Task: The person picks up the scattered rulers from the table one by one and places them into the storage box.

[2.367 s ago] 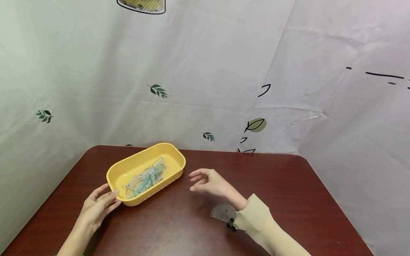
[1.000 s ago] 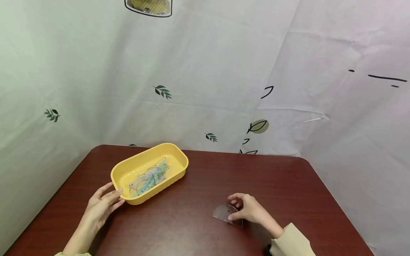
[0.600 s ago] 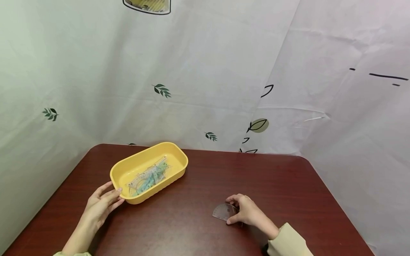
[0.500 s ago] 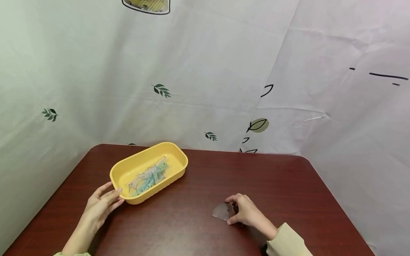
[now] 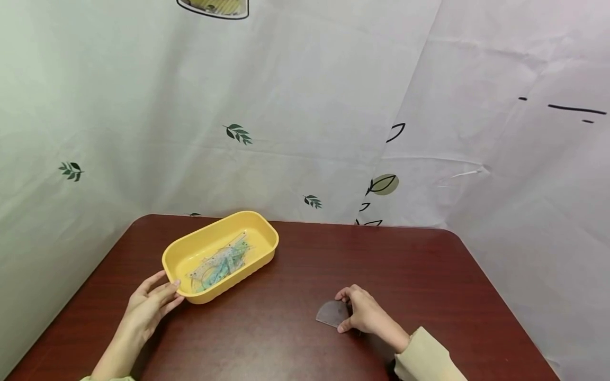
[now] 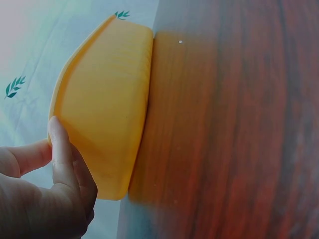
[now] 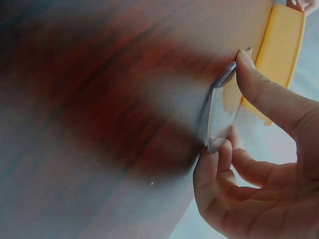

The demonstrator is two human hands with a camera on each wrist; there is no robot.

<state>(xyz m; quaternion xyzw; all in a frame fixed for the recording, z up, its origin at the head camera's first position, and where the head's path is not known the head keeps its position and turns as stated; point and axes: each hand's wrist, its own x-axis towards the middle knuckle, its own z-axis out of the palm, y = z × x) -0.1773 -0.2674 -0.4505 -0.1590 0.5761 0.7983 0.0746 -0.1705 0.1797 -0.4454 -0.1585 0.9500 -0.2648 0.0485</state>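
In the head view, my right hand point(image 5: 366, 313) holds a clear, half-round protractor point(image 5: 331, 314) at its right end, low over the table. The right wrist view shows the thumb point(image 7: 251, 69) on one edge of the protractor point(image 7: 219, 117) and curled fingers point(image 7: 209, 174) on the opposite edge. My left hand point(image 5: 145, 312) grips the near left corner of a yellow plastic bin point(image 5: 233, 279). Seen from the left wrist, thumb and fingers pinch the bin's rim point(image 6: 58, 94). Inside the bin lie several clear and green-tinted plastic pieces point(image 5: 226, 264) that look like rulers, overlapping.
The dark red-brown wooden table point(image 5: 267, 338) has rounded far corners. Behind it and along both sides hangs a pale cloth point(image 5: 286, 106) printed with leaves. The bin stands at the table's far left, near the back edge.
My right hand has come from beside the bin, right and nearer, to the protractor. Its thumb and fingers have closed on the protractor's edges. The left hand keeps its grip on the bin.
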